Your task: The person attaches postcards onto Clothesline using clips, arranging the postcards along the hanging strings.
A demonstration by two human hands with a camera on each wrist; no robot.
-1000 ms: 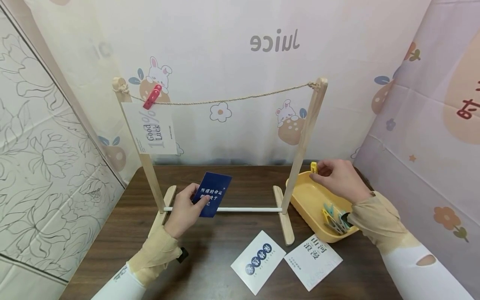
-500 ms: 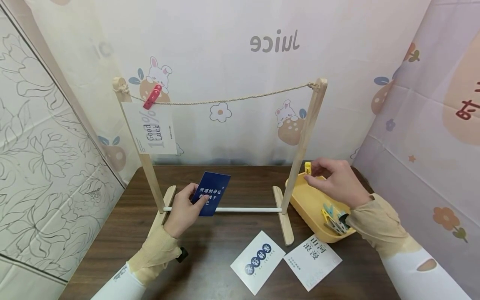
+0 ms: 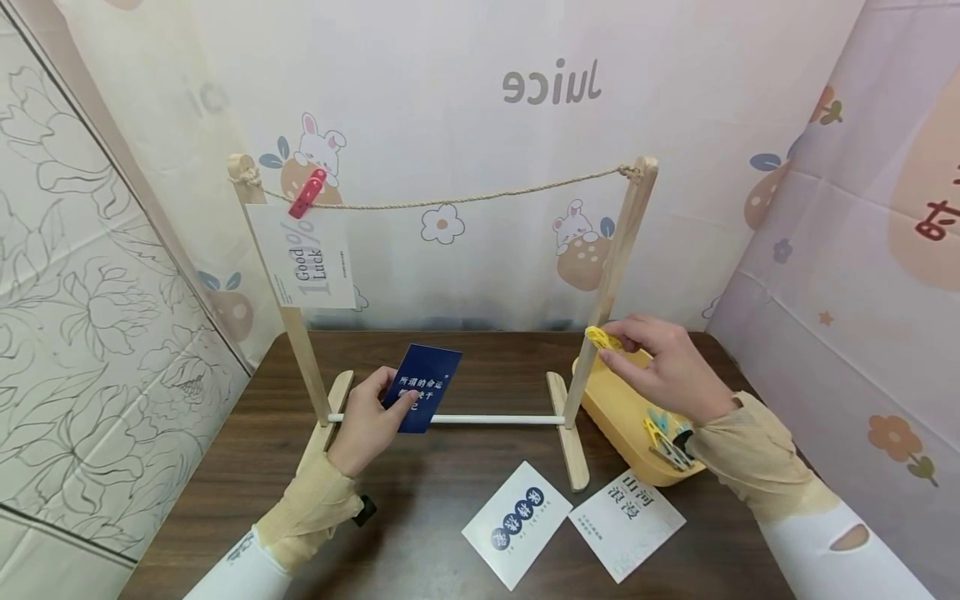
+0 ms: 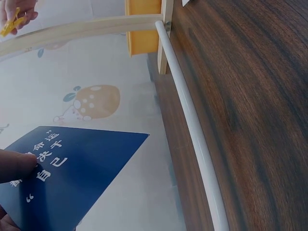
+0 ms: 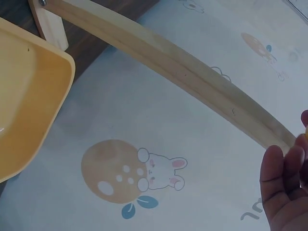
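Note:
My left hand (image 3: 372,422) pinches a dark blue card (image 3: 426,379) with white writing, thumb on its face, in front of the frame's white bar. In the left wrist view the thumb covers part of the blue card (image 4: 86,163). A yellow clothespin (image 3: 602,337) is pinched between the thumb and fingers of my right hand (image 3: 670,367), beside the right wooden post and above the yellow basket. The right wrist view shows only the fingertips of that hand (image 5: 284,185) and a sliver of yellow. A red clothespin (image 3: 307,194) holds a white "Good Luck" card (image 3: 303,258) on the twine (image 3: 450,200).
The wooden post (image 3: 611,267) on the right stands between the yellow basket (image 3: 600,392) and the twine's span. Several clothespins (image 3: 663,437) lie in the basket. Two white cards, one with dark circles (image 3: 517,525) and one with black characters (image 3: 626,525), lie on the brown table (image 3: 420,542).
My right hand has shifted left with the yellow clothespin, which has turned from upright to lying sideways and now overlaps the right post. The left hand and its blue card have barely moved.

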